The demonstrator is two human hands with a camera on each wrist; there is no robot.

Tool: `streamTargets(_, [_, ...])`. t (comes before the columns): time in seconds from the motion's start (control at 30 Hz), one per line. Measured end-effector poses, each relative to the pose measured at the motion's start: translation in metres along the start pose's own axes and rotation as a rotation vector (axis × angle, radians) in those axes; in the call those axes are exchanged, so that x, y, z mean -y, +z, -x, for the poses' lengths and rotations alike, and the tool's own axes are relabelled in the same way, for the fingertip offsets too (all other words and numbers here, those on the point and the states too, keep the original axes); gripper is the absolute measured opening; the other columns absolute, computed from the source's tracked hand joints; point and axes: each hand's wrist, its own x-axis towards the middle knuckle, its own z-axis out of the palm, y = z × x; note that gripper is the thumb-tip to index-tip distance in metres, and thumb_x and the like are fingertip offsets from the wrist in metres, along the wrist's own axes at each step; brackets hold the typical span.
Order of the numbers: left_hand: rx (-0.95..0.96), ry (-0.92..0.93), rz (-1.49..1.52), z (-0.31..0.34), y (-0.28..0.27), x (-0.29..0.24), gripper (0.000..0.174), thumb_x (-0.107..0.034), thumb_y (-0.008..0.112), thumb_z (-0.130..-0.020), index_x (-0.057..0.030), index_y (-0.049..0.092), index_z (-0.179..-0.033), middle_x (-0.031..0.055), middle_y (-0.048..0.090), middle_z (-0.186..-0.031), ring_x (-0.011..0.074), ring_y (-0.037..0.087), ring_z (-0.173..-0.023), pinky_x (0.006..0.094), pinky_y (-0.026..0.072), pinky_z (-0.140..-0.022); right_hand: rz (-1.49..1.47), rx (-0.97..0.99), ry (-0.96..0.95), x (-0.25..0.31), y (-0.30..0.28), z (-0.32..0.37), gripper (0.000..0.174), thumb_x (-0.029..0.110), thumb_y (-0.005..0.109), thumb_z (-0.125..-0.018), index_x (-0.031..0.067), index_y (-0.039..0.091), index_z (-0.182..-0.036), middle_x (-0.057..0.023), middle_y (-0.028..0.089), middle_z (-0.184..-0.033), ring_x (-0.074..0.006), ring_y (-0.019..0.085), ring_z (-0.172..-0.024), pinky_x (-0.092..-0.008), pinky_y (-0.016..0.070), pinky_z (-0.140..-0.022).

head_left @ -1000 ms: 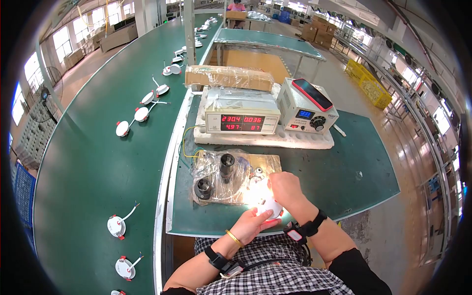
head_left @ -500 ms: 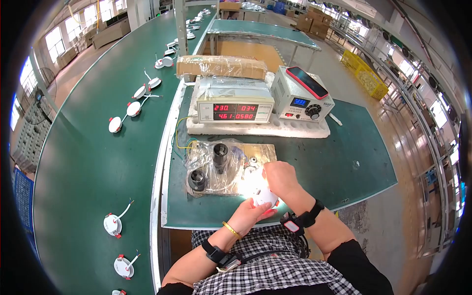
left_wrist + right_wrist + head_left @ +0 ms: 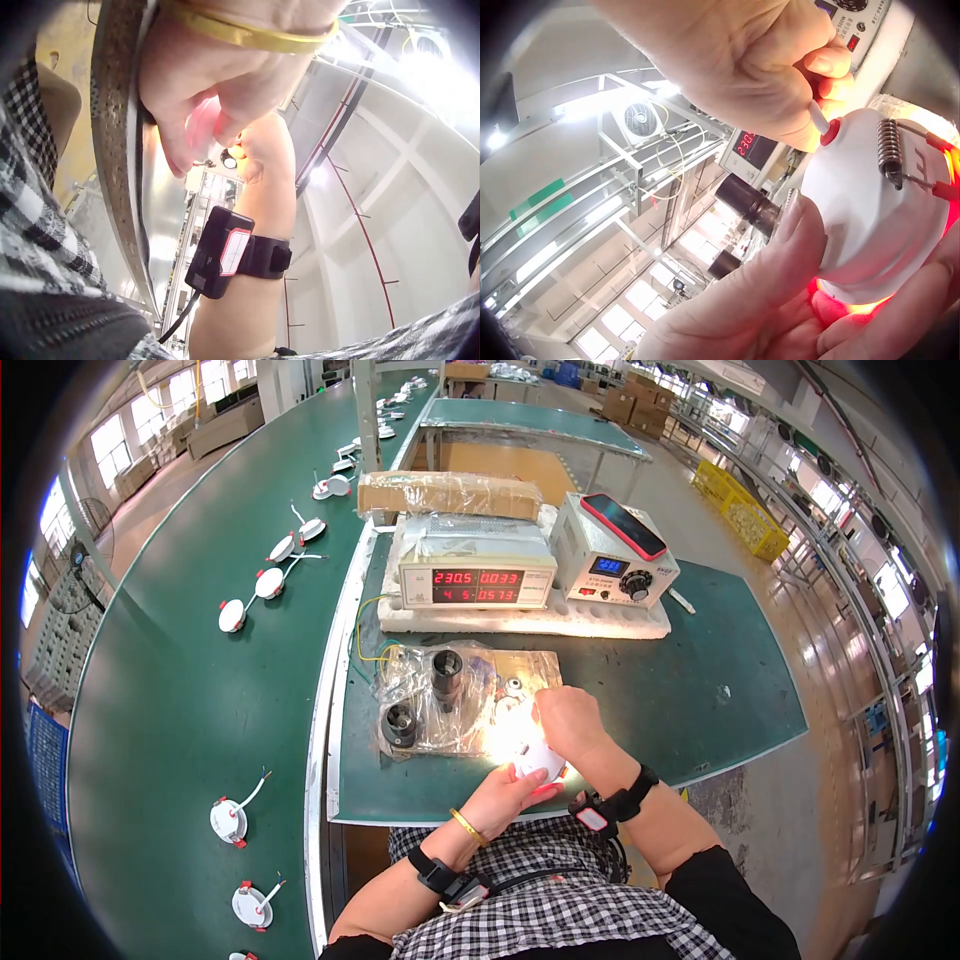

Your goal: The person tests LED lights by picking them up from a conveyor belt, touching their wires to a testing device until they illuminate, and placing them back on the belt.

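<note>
A lit white downlight point(image 3: 541, 762) rests in my left hand point(image 3: 503, 798), thumb and fingers round its rim. Its glow reddens the fingers. In the right wrist view the white housing point(image 3: 855, 195) shows a coiled spring clip point(image 3: 889, 154) with red sleeves. A short white cable point(image 3: 820, 118) leaves the housing through a red grommet and runs into the curled fingers of my right hand point(image 3: 572, 725), which pinch it over the plastic-wrapped board point(image 3: 545, 665). Glare and the hand hide the cable's end. Two black sockets point(image 3: 447, 676) stand on this board.
Behind the board, a power meter point(image 3: 478, 582) with red digits and a dial-fitted supply box point(image 3: 612, 565) sit on white foam. A phone point(image 3: 623, 526) lies on the box, a taped carton point(image 3: 450, 494) on the meter. Several downlights point(image 3: 228, 820) lie along the green belt point(image 3: 170, 720) at left.
The head view has shifted slightly, then steadied. The meter's digits have changed, its upper right reading falling from 0.036 to 0.033. Both hands keep their hold and the downlight stays lit.
</note>
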Motion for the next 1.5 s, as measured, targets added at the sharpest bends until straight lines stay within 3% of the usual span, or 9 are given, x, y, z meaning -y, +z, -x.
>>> streamTargets(0.13, [0.011, 0.011, 0.025, 0.0, 0.001, 0.0, 0.035, -0.013, 0.048, -0.097, 0.0074, 0.043, -0.126, 0.0137, 0.053, -0.125, 0.0217, 0.056, -0.111, 0.0334, 0.0452, -0.101, -0.019, -0.038, -0.016, 0.0, 0.0, 0.002, 0.013, 0.014, 0.061, -0.073, 0.0038, 0.067, -0.069, -0.0184, 0.064, -0.068, -0.0339, 0.066, -0.067, -0.0427, 0.052, -0.06])
streamTargets(0.3, [0.003, -0.021, 0.133, 0.001, 0.003, -0.009, 0.054, -0.039, 0.026, -0.102, 0.0067, 0.039, -0.128, 0.0191, 0.053, -0.125, 0.0286, 0.057, -0.111, 0.0341, 0.0471, -0.099, -0.05, -0.067, -0.031, -0.002, 0.002, 0.003, 0.012, 0.013, 0.06, -0.072, 0.0037, 0.067, -0.068, -0.0185, 0.064, -0.067, -0.0341, 0.065, -0.067, -0.0427, 0.0519, -0.059])
streamTargets(0.73, [0.034, -0.016, 0.165, 0.0, 0.001, -0.006, 0.056, -0.04, 0.03, -0.101, 0.0088, 0.04, -0.128, 0.0183, 0.051, -0.128, 0.0271, 0.053, -0.117, 0.0389, 0.0436, -0.102, 0.007, -0.075, 0.019, -0.006, 0.015, 0.001, 0.014, 0.014, 0.059, -0.073, 0.0041, 0.068, -0.07, -0.0156, 0.066, -0.069, -0.0318, 0.066, -0.068, -0.0427, 0.0526, -0.061])
streamTargets(0.87, [0.018, 0.007, -0.051, 0.03, -0.012, -0.014, 0.049, -0.035, 0.042, -0.1, 0.0039, 0.043, -0.13, 0.014, 0.054, -0.124, 0.0202, 0.057, -0.11, 0.0344, 0.0475, -0.096, -0.258, -0.012, -0.03, 0.003, -0.001, 0.007, 0.023, 0.024, 0.058, -0.083, 0.0035, 0.067, -0.079, -0.0171, 0.065, -0.075, -0.0331, 0.064, -0.07, -0.0395, 0.0497, -0.061])
streamTargets(1.0, [-0.426, 0.234, -0.568, 0.122, -0.054, -0.085, 0.033, -0.025, 0.055, -0.095, -0.0032, 0.052, -0.12, 0.0055, 0.061, -0.105, 0.0117, 0.06, -0.091, 0.0269, 0.0505, -0.079, -0.902, 0.014, 0.078, 0.018, -0.048, 0.032, 0.025, 0.023, 0.059, -0.087, -0.0017, 0.064, -0.09, -0.0146, 0.062, -0.069, -0.0234, 0.06, -0.059, -0.0311, 0.0458, -0.058])
streamTargets(1.1, [-0.737, 0.368, -0.973, 0.199, -0.124, -0.135, 0.032, -0.025, 0.055, -0.094, -0.0024, 0.053, -0.118, 0.0033, 0.061, -0.095, 0.0098, 0.057, -0.083, 0.025, 0.0478, -0.072, -0.88, 0.014, 0.109, 0.007, -0.045, 0.04, 0.022, 0.017, 0.06, -0.086, -0.0032, 0.064, -0.093, -0.013, 0.061, -0.068, -0.0199, 0.059, -0.06, -0.0294, 0.0464, -0.06])
streamTargets(1.2, [-0.903, -0.075, -1.392, 0.246, -0.137, -0.193, 0.033, -0.032, 0.061, -0.089, -0.0012, 0.066, -0.099, 0.0089, 0.068, -0.088, 0.0171, 0.062, -0.081, 0.0315, 0.0494, -0.077, -0.806, 0.012, 0.079, -0.003, -0.034, 0.043, 0.021, 0.016, 0.06, -0.085, -0.0036, 0.064, -0.091, -0.0138, 0.063, -0.072, -0.0214, 0.061, -0.063, -0.0304, 0.047, -0.061])
streamTargets(1.4, [-1.298, 0.276, -1.707, 0.195, -0.239, -0.299, 0.028, -0.026, 0.067, -0.081, -0.0021, 0.065, -0.096, 0.0144, 0.066, -0.095, 0.0295, 0.062, -0.091, 0.038, 0.0489, -0.082, -0.742, 0.019, 0.093, -0.011, -0.015, 0.034, 0.018, 0.013, 0.059, -0.084, -0.003, 0.065, -0.09, -0.0159, 0.064, -0.076, -0.0241, 0.063, -0.067, -0.0318, 0.0481, -0.063])
streamTargets(1.5, [-1.578, 0.227, -1.704, 0.146, -0.277, -0.331, 0.029, -0.022, 0.071, -0.078, -0.0047, 0.063, -0.099, 0.0143, 0.064, -0.101, 0.0315, 0.061, -0.096, 0.0397, 0.0494, -0.082, -0.715, -0.017, 0.075, -0.007, -0.018, 0.028, 0.016, 0.01, 0.059, -0.083, -0.0031, 0.066, -0.09, -0.0138, 0.064, -0.074, -0.0202, 0.062, -0.064, -0.0296, 0.0476, -0.06])
